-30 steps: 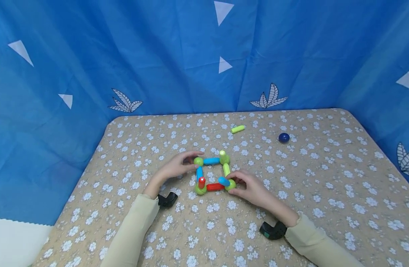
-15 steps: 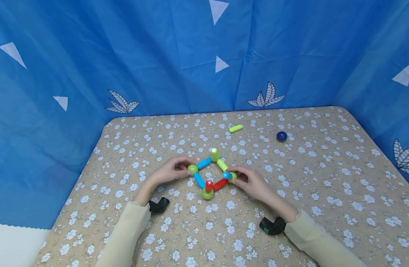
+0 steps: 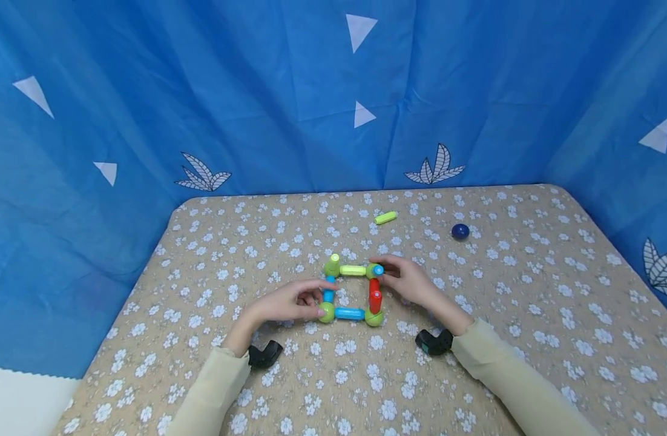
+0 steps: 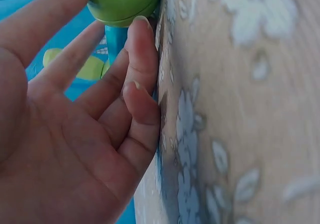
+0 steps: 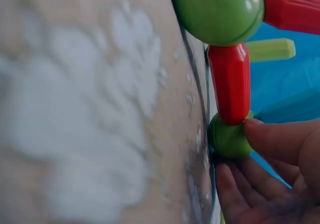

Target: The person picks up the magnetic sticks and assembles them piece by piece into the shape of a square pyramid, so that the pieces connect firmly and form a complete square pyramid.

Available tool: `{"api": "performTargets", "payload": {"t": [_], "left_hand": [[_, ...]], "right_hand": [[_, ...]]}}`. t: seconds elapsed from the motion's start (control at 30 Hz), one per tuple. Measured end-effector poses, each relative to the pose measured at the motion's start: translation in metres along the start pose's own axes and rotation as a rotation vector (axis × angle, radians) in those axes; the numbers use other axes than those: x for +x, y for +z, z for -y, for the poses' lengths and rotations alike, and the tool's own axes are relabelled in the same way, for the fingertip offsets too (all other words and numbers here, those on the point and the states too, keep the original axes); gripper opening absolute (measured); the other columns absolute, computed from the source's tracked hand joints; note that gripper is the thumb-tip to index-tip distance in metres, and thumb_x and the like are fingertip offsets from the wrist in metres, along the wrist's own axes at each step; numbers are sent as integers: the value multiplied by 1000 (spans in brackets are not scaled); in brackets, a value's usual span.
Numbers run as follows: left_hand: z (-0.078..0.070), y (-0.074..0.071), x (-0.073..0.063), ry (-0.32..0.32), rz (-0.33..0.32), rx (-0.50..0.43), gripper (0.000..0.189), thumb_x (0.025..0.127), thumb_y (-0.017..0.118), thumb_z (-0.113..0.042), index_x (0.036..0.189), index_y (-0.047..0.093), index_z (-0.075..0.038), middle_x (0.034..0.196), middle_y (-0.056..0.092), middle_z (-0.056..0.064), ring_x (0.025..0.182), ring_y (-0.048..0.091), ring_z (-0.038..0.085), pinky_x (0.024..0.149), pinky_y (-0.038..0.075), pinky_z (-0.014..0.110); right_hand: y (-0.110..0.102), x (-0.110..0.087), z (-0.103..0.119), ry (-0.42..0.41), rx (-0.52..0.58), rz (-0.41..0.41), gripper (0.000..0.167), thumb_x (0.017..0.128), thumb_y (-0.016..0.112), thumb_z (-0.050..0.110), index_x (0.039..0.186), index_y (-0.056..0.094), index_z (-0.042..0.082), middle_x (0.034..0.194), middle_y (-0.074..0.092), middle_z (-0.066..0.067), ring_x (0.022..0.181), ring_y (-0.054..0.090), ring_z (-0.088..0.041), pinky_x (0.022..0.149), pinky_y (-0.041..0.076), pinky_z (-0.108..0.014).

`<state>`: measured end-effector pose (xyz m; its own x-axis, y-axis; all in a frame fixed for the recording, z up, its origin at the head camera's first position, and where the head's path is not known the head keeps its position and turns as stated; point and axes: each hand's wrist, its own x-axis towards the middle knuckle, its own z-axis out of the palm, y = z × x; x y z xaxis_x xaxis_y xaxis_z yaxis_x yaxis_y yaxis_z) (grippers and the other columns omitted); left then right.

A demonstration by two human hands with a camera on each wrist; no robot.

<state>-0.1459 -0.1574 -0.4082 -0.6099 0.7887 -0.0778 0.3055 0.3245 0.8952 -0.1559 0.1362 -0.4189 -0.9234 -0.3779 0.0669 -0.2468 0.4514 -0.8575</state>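
A four-sided frame of green balls and coloured rods lies on the table. My left hand (image 3: 292,301) holds its near left ball (image 3: 326,312), the thumb against it and the index finger reaching over the blue side rod (image 3: 328,293). At the far right corner, my right hand (image 3: 407,278) pinches another green ball (image 5: 227,136) between thumb and fingers; a short blue rod (image 3: 378,270) stands on that ball. A red rod (image 3: 375,301) rises from the near right ball (image 5: 220,8). On the far left ball stands a yellow-green rod (image 3: 335,259).
A loose yellow-green rod (image 3: 385,218) lies behind the frame. Farther right sits a dark blue ball (image 3: 460,231). A flowered cloth covers the table (image 3: 508,339), and a blue curtain (image 3: 290,91) hangs around its back and sides.
The frame has turned counterclockwise on the table, seen from above. My left hand has come nearer with its ball, while my right hand has moved away toward the back with its ball.
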Motion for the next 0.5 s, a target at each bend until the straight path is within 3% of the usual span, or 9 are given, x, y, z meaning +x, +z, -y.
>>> {"api": "performTargets", "payload": {"t": [0.3,0.5], "left_hand": [[3,2,4,9,3,-38,34,93,60,-13,126,56,-4,93,62,4,72,57,15,63,48,29],[-2,2,6,-15,-96,41,35,93,61,-12,127,57,-4,93,60,4,68,52,17,60,44,27]], "right_hand": [[-4,19,2,-37,-24,51,35,89,55,-7,124,58,-1,120,58,-18,108,56,-32,88,47,-41],[-16,23,3,-41,-51,106,36,90,58,-4,126,55,-2,120,58,-17,108,56,-31,88,46,-41]]}}
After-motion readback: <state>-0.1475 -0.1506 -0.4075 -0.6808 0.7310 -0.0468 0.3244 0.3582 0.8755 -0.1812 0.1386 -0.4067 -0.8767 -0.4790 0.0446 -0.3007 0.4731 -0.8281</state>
